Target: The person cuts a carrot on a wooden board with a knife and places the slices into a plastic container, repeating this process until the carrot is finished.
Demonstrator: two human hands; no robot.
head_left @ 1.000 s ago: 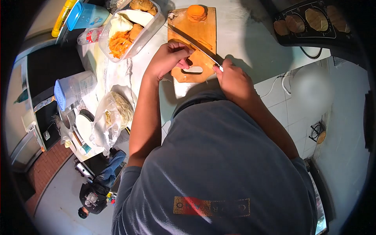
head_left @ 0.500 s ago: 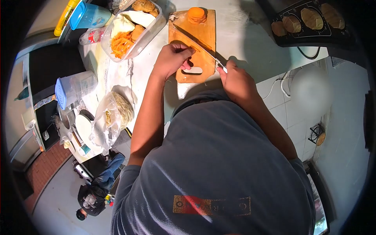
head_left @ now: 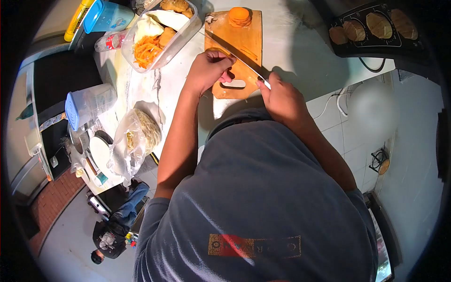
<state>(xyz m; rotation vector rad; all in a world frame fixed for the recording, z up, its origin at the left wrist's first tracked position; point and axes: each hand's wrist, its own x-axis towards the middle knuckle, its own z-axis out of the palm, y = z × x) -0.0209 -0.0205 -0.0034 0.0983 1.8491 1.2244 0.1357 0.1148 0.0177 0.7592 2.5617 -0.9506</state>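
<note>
My right hand [head_left: 283, 96] is closed around the pale handle of a kitchen knife [head_left: 251, 69]. Its blade slants up and left across a wooden cutting board [head_left: 235, 35]. Against the blade are the curled fingers of my left hand [head_left: 208, 71], pressed to the board over carrot slices that they mostly hide. Thin carrot strips [head_left: 249, 52] lie on the far side of the blade. A stack of round carrot slices [head_left: 239, 17] sits at the board's far end. The board's handle slot [head_left: 233, 84] faces my body.
To the left stands a clear plastic container [head_left: 171, 49] holding carrot strips [head_left: 146, 50] and other food. Nearer are a plastic bag of noodle-like strands [head_left: 143, 129] and a blue-lidded container [head_left: 96, 105]. A black appliance [head_left: 376, 30] is at the far right. Another person [head_left: 110, 235] sits lower left.
The knife blade and my right hand have shifted slightly towards my left hand and body. More of the carrot strips beyond the blade show. My left hand stays nearly still.
</note>
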